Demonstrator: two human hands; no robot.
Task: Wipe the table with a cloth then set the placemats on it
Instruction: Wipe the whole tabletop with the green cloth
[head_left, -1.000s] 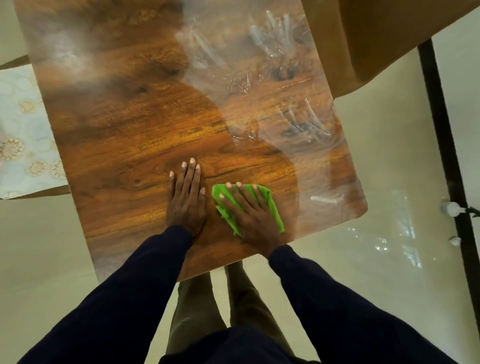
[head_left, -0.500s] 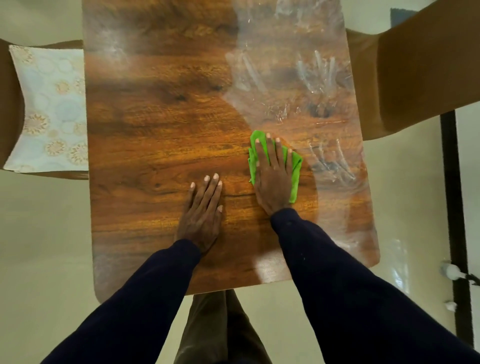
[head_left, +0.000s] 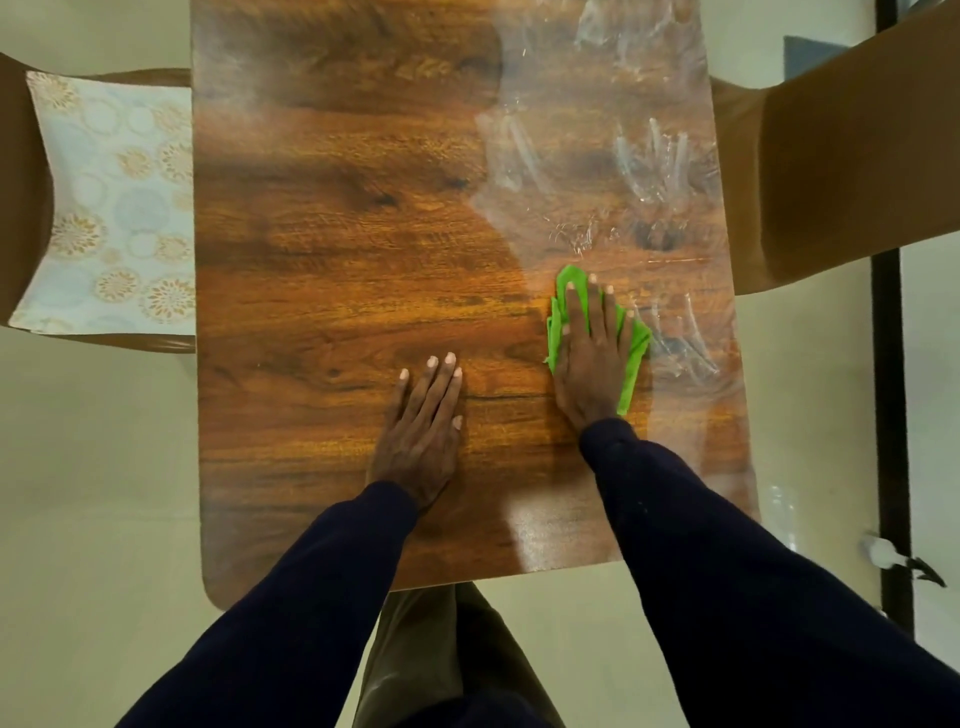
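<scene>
The right hand (head_left: 592, 358) lies flat on the green cloth (head_left: 631, 358), fingers spread, pressing it to the table (head_left: 311, 234); the left hand (head_left: 421, 431), left of the cloth, rests flat, gripping nothing. Placemat (head_left: 111, 202) lies off the table's left edge.

floor (head_left: 93, 467): pale, glossy | brown chairs (head_left: 841, 171) either side

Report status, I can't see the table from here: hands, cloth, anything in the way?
Right hand flat on green cloth, pressing it to table. Left hand flat on bare wood. Placemats off table, on chair at left. Nothing blocking.
</scene>
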